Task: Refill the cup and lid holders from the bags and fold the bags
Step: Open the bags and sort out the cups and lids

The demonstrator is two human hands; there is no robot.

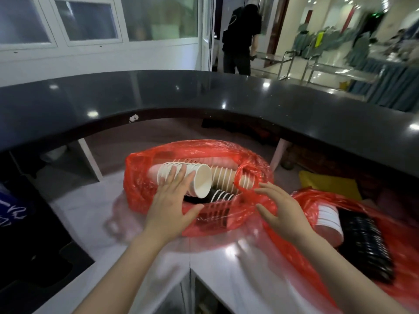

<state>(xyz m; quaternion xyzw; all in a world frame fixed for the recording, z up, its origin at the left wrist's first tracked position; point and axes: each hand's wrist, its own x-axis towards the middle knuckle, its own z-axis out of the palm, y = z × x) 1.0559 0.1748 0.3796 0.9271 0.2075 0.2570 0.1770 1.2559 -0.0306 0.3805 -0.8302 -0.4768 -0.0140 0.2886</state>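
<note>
A red plastic bag (pixel 140 189) lies open on the white counter and holds stacks of paper cups on their sides. A white stack (pixel 199 180) is on top, a brown stack (pixel 226 177) behind it and a black stack (pixel 217 196) below. My left hand (pixel 172 200) reaches into the bag mouth with straight fingers on the white stack. My right hand (pixel 281 207) hovers with spread fingers by the bag's right handle loop (pixel 244 180), holding nothing. A second red bag (pixel 317 200) to the right holds white lids (pixel 328 218) and black lids (pixel 367 243).
A curved black countertop (pixel 204 96) rises behind the white counter (pixel 95 214). A dark machine (pixel 29 245) sits at the left. A yellow sheet (pixel 328 182) lies behind the second bag. A person in black stands in the doorway beyond, near metal trolleys.
</note>
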